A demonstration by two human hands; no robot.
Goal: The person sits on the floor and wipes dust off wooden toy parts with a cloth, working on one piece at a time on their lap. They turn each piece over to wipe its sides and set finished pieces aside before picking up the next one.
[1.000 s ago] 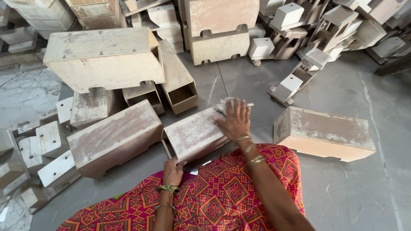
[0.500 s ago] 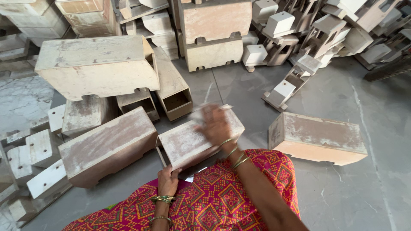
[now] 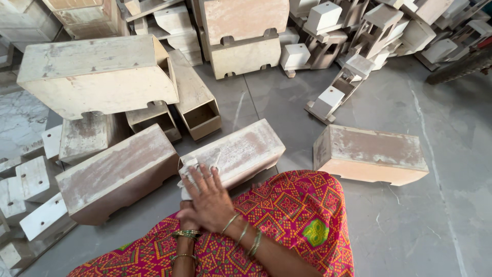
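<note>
A long pale wooden box (image 3: 246, 149) lies slantwise on the floor in front of my lap, which is covered in pink patterned cloth (image 3: 287, 215). My right hand (image 3: 207, 195) lies on the box's near left end, fingers spread. It presses a crumpled whitish sheet (image 3: 187, 172) against the top. My left hand (image 3: 185, 221) sits just under the right one at the box's near corner. It is mostly covered, so its grip is hidden. Both wrists wear bangles.
A similar box (image 3: 115, 172) lies close on the left and another (image 3: 369, 154) on the right. A large box (image 3: 97, 77) and an open narrow box (image 3: 197, 110) stand behind. Small white blocks (image 3: 31, 179) lie at far left. Stacked wooden pieces (image 3: 359, 31) fill the back on grey floor (image 3: 441, 205).
My right hand has slid from the box's far right end back along the top to its near left end. The left hand has stayed at the near corner.
</note>
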